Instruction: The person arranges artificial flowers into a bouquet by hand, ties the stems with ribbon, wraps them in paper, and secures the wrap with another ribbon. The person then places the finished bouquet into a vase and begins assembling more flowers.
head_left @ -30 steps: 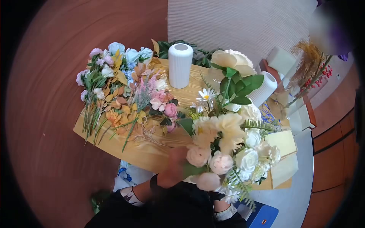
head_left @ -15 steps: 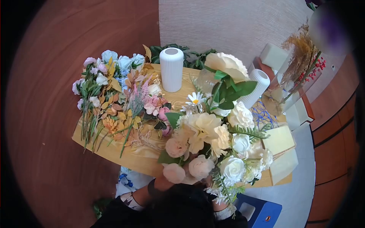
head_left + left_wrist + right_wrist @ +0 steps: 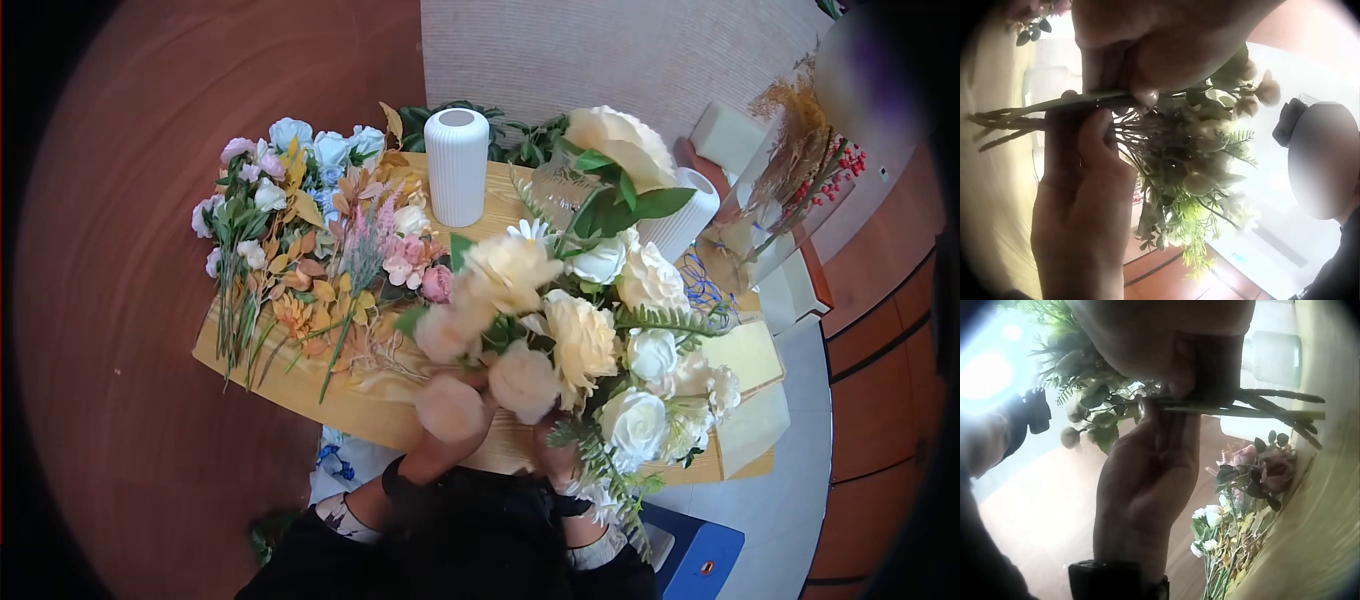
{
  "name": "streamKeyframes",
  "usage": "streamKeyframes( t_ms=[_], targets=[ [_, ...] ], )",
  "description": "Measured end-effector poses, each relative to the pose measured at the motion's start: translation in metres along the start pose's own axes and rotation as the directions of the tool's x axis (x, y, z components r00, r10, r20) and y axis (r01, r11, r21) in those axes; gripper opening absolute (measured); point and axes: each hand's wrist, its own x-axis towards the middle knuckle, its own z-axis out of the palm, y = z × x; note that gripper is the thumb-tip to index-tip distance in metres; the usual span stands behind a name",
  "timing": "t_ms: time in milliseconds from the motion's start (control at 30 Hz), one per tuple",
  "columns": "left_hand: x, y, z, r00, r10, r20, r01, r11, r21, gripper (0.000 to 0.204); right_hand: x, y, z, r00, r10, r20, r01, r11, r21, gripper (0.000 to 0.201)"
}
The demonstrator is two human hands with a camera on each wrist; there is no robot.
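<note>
A bouquet of cream and white flowers [image 3: 585, 340] with green ferns fills the right-middle of the head view, above the front part of the table. Both hands grip its stems just below the blooms. My left hand [image 3: 462, 437] is partly covered by a pale round bloom; my right hand [image 3: 556, 448] is half hidden under leaves. In the left wrist view the bare stem ends [image 3: 1007, 119] stick out past the fingers, thumbs of both hands lying against the stems. The right wrist view shows the right hand [image 3: 1166, 344] above and the left hand [image 3: 1147, 469] below, close together.
Loose pink, blue and orange flowers [image 3: 300, 250] lie on the left of the wooden table [image 3: 380, 425]. A white ribbed vase [image 3: 458, 170] stands at the back, another white vase [image 3: 682, 218] behind the bouquet. Paper sheets [image 3: 750, 370] and blue cord [image 3: 705, 290] lie right.
The bouquet swings left, then tips away and back to the right. The left hand, blurred and then hidden behind blooms, shows again at the stems; the right hand comes into sight beside it.
</note>
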Motion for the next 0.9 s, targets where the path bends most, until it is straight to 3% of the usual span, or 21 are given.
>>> streamKeyframes(
  t_ms=[33, 67, 100, 133, 167, 200, 267, 300, 333, 367, 400, 433, 467, 533, 567, 633, 700, 733, 800, 833, 900],
  targets=[
    [0.015, 0.028, -0.016, 0.992, -0.091, -0.088, 0.001, 0.699, -0.715, 0.027, -0.003, 0.001, -0.001, 1.0, -0.018, 0.011, 0.018, 1.0, -0.002, 0.021],
    [0.013, 0.026, -0.014, 0.992, -0.093, -0.087, 0.003, 0.698, -0.716, 0.027, -0.003, 0.001, -0.001, 0.999, -0.036, 0.021, 0.037, 0.999, -0.005, 0.021],
    [0.011, 0.024, -0.009, 0.977, -0.205, -0.061, 0.109, 0.722, -0.683, 0.025, -0.003, -0.003, 0.005, 0.982, 0.187, -0.01, -0.178, 0.946, 0.272, 0.019],
    [0.009, 0.023, -0.007, 0.948, -0.316, -0.039, 0.217, 0.731, -0.647, 0.024, -0.001, -0.008, 0.005, 0.915, 0.403, 0.024, -0.354, 0.773, 0.526, 0.017],
    [0.011, 0.023, -0.007, 0.958, -0.285, -0.031, 0.158, 0.615, -0.773, 0.025, 0.003, -0.009, 0.0, 0.953, 0.303, -0.027, -0.258, 0.85, 0.458, 0.018],
    [0.011, 0.026, -0.01, 0.957, -0.289, -0.027, 0.163, 0.613, -0.773, 0.025, 0.008, -0.01, -0.007, 0.978, 0.197, -0.068, -0.156, 0.91, 0.383, 0.018],
    [0.011, 0.031, -0.015, 0.936, -0.339, 0.093, 0.251, 0.456, -0.854, 0.026, 0.009, -0.011, -0.017, 1.0, -0.002, -0.003, 0.002, 0.999, -0.047, 0.018],
    [0.009, 0.028, -0.011, 0.935, -0.34, 0.097, 0.254, 0.454, -0.854, 0.026, -0.011, 0.006, 0.009, 0.992, 0.099, 0.073, -0.103, 0.993, 0.054, 0.018],
    [0.006, 0.023, -0.006, 0.962, -0.272, 0.019, 0.192, 0.628, -0.754, 0.024, -0.01, 0.008, 0.019, 0.996, 0.086, -0.033, -0.084, 0.996, 0.04, 0.016],
    [0.005, 0.018, 0.0, 0.981, -0.188, -0.047, 0.118, 0.774, -0.622, 0.023, 0.004, -0.005, 0.006, 0.943, 0.332, -0.021, -0.296, 0.866, 0.402, 0.016],
    [0.005, 0.014, 0.004, 0.981, -0.189, -0.049, 0.118, 0.774, -0.622, 0.023, 0.018, -0.019, -0.013, 0.84, 0.536, 0.082, -0.433, 0.572, 0.697, 0.017],
    [0.007, 0.01, 0.008, 0.989, -0.143, -0.04, 0.09, 0.789, -0.607, 0.021, 0.019, -0.019, -0.024, 0.775, 0.502, 0.383, -0.593, 0.37, 0.715, 0.034],
    [0.008, 0.008, 0.012, 0.995, -0.097, -0.031, 0.06, 0.803, -0.593, 0.019, 0.019, -0.02, -0.024, 0.776, 0.501, 0.383, -0.592, 0.371, 0.715, 0.034],
    [0.009, 0.007, 0.012, 0.998, -0.052, -0.021, 0.03, 0.815, -0.579, 0.017, 0.02, -0.023, -0.022, 0.731, 0.555, 0.397, -0.588, 0.218, 0.779, 0.027],
    [0.009, 0.01, 0.01, 0.997, -0.058, -0.048, 0.024, 0.853, -0.521, 0.019, 0.018, -0.024, -0.016, 0.793, 0.534, 0.291, -0.456, 0.206, 0.866, 0.021],
    [0.011, 0.019, 0.001, 0.995, -0.062, -0.077, 0.02, 0.888, -0.459, 0.021, 0.017, -0.027, -0.016, 0.815, 0.537, 0.22, -0.392, 0.231, 0.89, 0.02],
    [0.016, 0.034, -0.011, 0.974, -0.212, -0.084, 0.083, 0.672, -0.736, 0.015, 0.018, -0.028, -0.016, 0.859, 0.509, 0.052, -0.249, 0.327, 0.912, 0.017],
    [0.016, 0.034, -0.011, 0.974, -0.212, -0.084, 0.083, 0.672, -0.736, 0.015, 0.019, -0.027, -0.017, 0.86, 0.508, 0.052, -0.248, 0.327, 0.912, 0.017],
    [0.015, 0.032, -0.01, 0.954, -0.257, -0.156, 0.078, 0.713, -0.697, 0.012, 0.02, -0.024, -0.019, 0.757, 0.583, 0.296, -0.48, 0.188, 0.857, 0.015],
    [0.015, 0.028, -0.006, 0.954, -0.257, -0.158, 0.076, 0.713, -0.697, 0.012, 0.02, -0.023, -0.018, 0.757, 0.582, 0.295, -0.479, 0.189, 0.857, 0.015],
    [0.015, 0.02, 0.003, 0.911, -0.407, -0.067, 0.179, 0.537, -0.824, 0.014, 0.019, -0.018, -0.013, 0.785, 0.552, 0.28, -0.403, 0.113, 0.908, 0.014]
  ],
)
